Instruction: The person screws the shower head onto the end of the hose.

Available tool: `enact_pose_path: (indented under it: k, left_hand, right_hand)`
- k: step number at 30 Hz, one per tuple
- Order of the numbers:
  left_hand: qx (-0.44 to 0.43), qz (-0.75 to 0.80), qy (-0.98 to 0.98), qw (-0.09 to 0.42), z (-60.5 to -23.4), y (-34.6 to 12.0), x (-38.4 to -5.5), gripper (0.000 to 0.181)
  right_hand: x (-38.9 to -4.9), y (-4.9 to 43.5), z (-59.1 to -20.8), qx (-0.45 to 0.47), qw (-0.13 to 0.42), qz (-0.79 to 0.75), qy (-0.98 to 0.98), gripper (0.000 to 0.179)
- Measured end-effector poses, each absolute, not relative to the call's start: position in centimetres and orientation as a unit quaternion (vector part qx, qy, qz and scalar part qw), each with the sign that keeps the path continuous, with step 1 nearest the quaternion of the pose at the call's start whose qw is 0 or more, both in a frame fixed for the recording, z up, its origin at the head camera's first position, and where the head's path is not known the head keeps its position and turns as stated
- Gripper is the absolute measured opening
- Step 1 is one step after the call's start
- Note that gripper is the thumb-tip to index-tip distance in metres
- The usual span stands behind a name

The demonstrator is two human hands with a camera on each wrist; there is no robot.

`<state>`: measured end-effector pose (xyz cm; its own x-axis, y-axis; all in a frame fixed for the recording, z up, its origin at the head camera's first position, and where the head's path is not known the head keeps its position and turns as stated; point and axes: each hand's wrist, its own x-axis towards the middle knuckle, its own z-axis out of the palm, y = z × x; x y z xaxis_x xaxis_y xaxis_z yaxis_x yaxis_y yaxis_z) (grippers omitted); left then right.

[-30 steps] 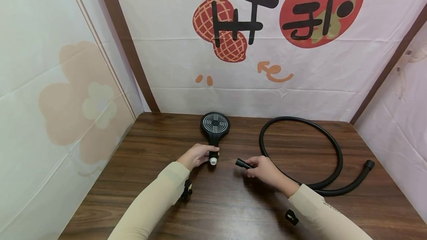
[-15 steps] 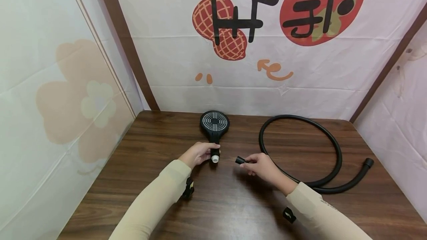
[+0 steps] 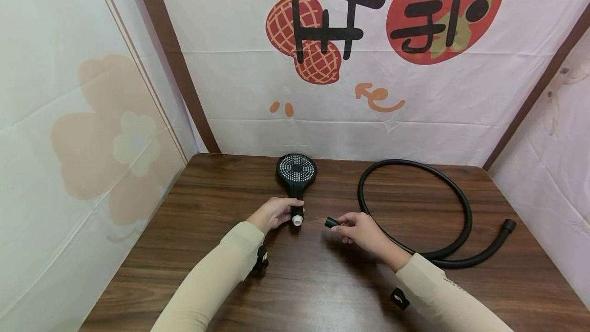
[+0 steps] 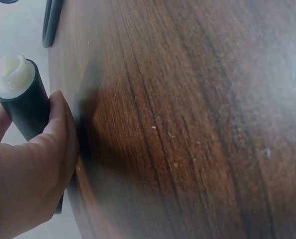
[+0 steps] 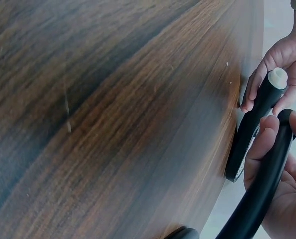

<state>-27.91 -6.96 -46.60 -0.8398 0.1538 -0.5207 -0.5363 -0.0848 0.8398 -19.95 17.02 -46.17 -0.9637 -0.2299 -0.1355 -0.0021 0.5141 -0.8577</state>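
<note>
In the head view a black shower head (image 3: 297, 169) has its dotted spray face up, its handle pointing toward me. My left hand (image 3: 275, 212) grips that handle near its end. A white threaded connector (image 4: 13, 74) sticks out of the handle in the left wrist view. My right hand (image 3: 361, 229) pinches one end of a black shower hose (image 3: 468, 219), and the hose's end fitting (image 3: 330, 222) points left toward the connector, with a gap between them. The right wrist view has the hose (image 5: 262, 194) running across the right palm.
Most of the hose lies in a wide loop on the right of the brown wooden table (image 3: 221, 193). Its other end fitting (image 3: 509, 225) rests near the right edge. Printed cloth walls (image 3: 239, 91) stand behind the table and on both sides.
Over the last second the shower handle has tipped slightly, and its white end now sits a little further right and higher. The right hand has shifted slightly, its fingers nearer the hose's end fitting.
</note>
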Motion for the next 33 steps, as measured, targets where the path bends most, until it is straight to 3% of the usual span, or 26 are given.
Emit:
enact_pose_path:
  k: [19,29,33]
  left_hand:
    - [-0.153,0.730,0.618,0.250,-46.54,-6.99,-27.78,0.052]
    - [-0.149,0.759,0.572,0.272,-46.77,-6.79,-28.10,0.040]
    - [-0.144,0.758,0.571,0.282,-47.01,-6.70,-28.27,0.043]
  right_hand:
    - [-19.82,17.22,-45.66,-0.080,0.134,-0.500,0.852,0.029]
    - [-19.68,17.27,-45.50,-0.076,0.133,-0.495,0.855,0.034]
    - [-19.83,17.24,-45.62,-0.063,0.128,-0.484,0.863,0.032]
